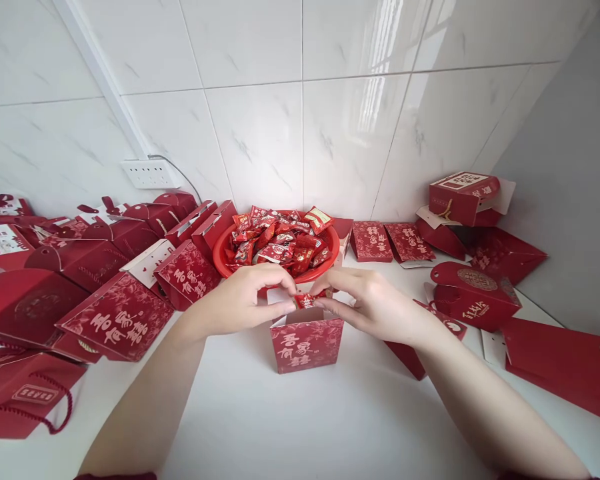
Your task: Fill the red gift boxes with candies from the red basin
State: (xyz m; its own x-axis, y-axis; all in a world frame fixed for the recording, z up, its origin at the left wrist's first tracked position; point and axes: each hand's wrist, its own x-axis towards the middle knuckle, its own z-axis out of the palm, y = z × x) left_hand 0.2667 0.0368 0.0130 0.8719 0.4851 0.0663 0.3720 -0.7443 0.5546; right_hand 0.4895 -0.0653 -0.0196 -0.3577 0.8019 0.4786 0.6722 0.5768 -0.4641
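Observation:
A red gift box [307, 343] with pale lettering stands upright on the white table in front of me, its top open. Right over its opening is a small red candy packet [306, 302], pinched at its left side by the thumb and fingers of my left hand [243, 303]. My right hand [377, 303] closes its thumb and fingers on the packet's other side. Just behind both hands sits a red plastic basket [221, 253], heaped with red-wrapped candies [280, 248]. My fingers partly cover the packet and the back of the box.
Many red gift boxes [117, 317] crowd the left side, some with rope handles. More boxes [475, 293] stand and lie at the right, one stacked on top [463, 200]. Two lettered boxes [371, 241] lean near the tiled wall [260, 133], which carries a socket strip [150, 174].

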